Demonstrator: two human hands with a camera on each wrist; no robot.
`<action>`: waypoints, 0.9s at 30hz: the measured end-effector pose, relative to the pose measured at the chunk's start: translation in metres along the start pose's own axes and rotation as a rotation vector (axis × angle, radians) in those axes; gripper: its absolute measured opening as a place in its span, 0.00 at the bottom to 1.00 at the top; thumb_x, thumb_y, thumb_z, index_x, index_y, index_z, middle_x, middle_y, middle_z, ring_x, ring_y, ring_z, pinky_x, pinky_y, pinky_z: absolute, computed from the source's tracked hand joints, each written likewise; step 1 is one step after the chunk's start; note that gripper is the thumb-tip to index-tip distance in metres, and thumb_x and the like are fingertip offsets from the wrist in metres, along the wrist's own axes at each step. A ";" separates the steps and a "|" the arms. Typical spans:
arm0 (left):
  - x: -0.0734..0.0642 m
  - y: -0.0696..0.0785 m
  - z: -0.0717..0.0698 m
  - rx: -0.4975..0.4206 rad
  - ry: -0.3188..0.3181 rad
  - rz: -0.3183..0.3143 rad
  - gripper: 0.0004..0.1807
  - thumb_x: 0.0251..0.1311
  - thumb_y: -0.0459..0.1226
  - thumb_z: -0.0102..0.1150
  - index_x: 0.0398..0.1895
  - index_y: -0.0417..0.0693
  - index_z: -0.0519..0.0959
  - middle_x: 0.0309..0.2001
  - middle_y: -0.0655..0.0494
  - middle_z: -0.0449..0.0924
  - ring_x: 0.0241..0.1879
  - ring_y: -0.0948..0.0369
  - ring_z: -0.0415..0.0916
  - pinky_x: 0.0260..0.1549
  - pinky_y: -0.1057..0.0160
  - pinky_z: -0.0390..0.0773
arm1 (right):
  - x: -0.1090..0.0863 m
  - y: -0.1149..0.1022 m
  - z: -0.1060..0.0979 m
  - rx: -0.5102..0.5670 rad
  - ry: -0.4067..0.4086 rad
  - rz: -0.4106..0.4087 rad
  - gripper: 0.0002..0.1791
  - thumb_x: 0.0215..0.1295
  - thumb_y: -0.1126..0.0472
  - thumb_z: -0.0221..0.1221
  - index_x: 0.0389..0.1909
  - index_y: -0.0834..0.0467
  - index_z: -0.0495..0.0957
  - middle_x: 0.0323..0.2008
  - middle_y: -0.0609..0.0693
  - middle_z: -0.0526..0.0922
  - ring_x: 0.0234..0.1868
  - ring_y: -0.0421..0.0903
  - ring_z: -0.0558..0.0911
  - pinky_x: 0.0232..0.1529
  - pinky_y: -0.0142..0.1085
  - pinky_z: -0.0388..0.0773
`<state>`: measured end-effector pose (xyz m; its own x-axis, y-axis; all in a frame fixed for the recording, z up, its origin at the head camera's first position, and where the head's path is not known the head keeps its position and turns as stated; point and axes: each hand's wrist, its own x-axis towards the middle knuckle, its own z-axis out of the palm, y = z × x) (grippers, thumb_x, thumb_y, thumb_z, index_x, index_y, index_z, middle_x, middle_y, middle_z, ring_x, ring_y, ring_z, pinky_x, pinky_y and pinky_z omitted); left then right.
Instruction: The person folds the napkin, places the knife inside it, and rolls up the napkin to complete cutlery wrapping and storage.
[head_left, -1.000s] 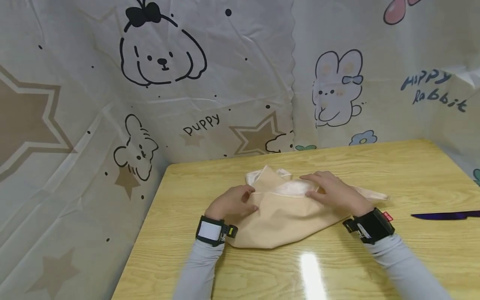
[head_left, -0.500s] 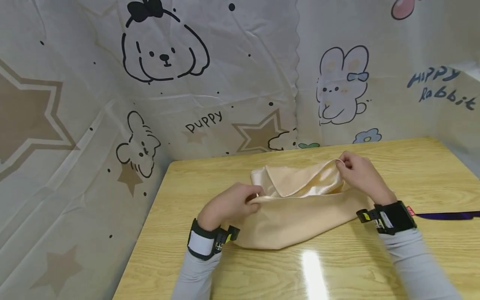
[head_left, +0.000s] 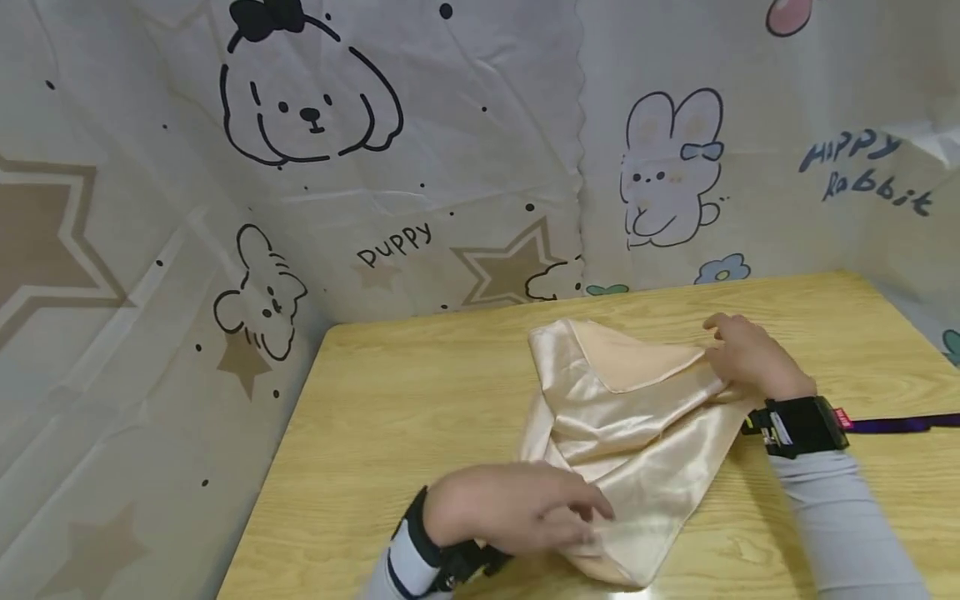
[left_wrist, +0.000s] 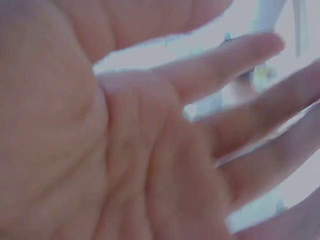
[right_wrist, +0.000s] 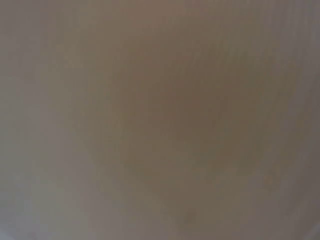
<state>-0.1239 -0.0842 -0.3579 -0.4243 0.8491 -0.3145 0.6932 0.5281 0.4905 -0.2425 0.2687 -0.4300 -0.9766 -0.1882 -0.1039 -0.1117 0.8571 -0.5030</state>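
Observation:
A cream satin cloth (head_left: 637,450) lies spread and wrinkled on the table, mostly shiny side up, with a matte flap folded over at its far edge. My left hand (head_left: 525,508) is over the cloth's near left part. In the left wrist view the fingers of this left hand (left_wrist: 165,135) are spread, with nothing held against the palm. My right hand (head_left: 757,358) is at the cloth's far right edge, fingertips parted, the lower ones right at the fabric. The right wrist view is filled by a dim, blurred beige surface.
A dark purple knife (head_left: 900,423) lies on the wooden table (head_left: 390,425) at the right, partly hidden behind my right wrist strap (head_left: 806,427). A cartoon-printed curtain (head_left: 480,150) hangs along the table's back and left sides.
The cloth's near layer has been folded down toward me, baring the shiny inside. My left hand has left the edge and moved nearer; my right hand has shifted right and loosened its pinch.

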 end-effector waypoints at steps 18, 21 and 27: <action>0.073 -0.121 0.024 -0.011 0.619 -0.630 0.22 0.60 0.44 0.60 0.09 0.51 0.68 0.12 0.61 0.65 0.13 0.64 0.64 0.11 0.66 0.61 | 0.020 -0.056 0.074 -0.137 0.120 -0.320 0.04 0.52 0.62 0.67 0.28 0.56 0.81 0.30 0.51 0.78 0.32 0.50 0.75 0.31 0.45 0.73; 0.063 -0.120 0.016 -0.025 0.622 -0.624 0.23 0.61 0.43 0.55 0.08 0.53 0.66 0.11 0.62 0.64 0.12 0.64 0.64 0.10 0.65 0.60 | 0.019 -0.058 0.071 -0.153 0.159 -0.282 0.10 0.55 0.61 0.66 0.20 0.51 0.75 0.24 0.47 0.76 0.26 0.46 0.72 0.23 0.40 0.67; 0.018 -0.119 -0.013 -0.079 0.589 -0.657 0.18 0.57 0.42 0.52 0.11 0.54 0.64 0.12 0.63 0.62 0.13 0.64 0.61 0.14 0.65 0.58 | 0.016 -0.046 0.046 -0.070 0.258 -0.184 0.05 0.65 0.60 0.59 0.33 0.58 0.80 0.25 0.53 0.80 0.22 0.46 0.72 0.19 0.38 0.66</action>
<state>-0.2214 -0.1312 -0.4111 -0.9687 0.2300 -0.0936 0.1711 0.8914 0.4198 -0.2448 0.2046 -0.4480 -0.9522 -0.2230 0.2090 -0.2945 0.8524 -0.4321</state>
